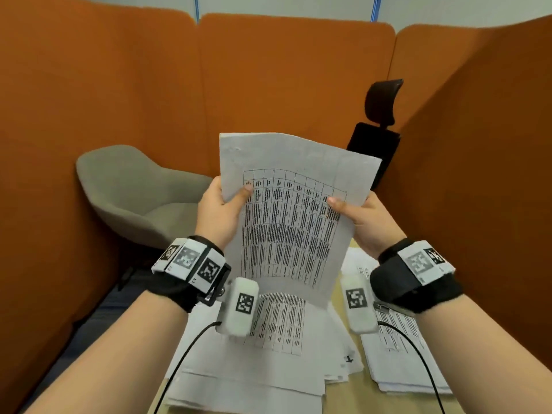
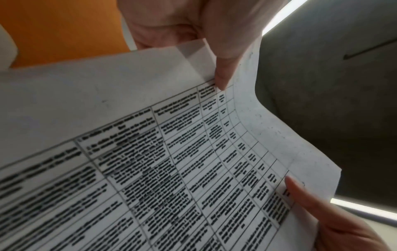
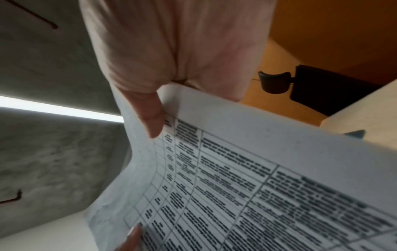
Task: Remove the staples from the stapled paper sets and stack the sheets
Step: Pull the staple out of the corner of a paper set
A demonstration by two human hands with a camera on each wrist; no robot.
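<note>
Wrist cameras, loose sheets, grey chair beyond.

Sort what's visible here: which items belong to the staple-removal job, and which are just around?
Job: white printed table sheet held by left hand and right hand; loose white paper piles on desk.
Around: grey upholstered armchair; black office chair; orange partition panels.

A printed sheet is held up between the left hand and right hand, above paper stacks (two piles, side by side) on the table.
</note>
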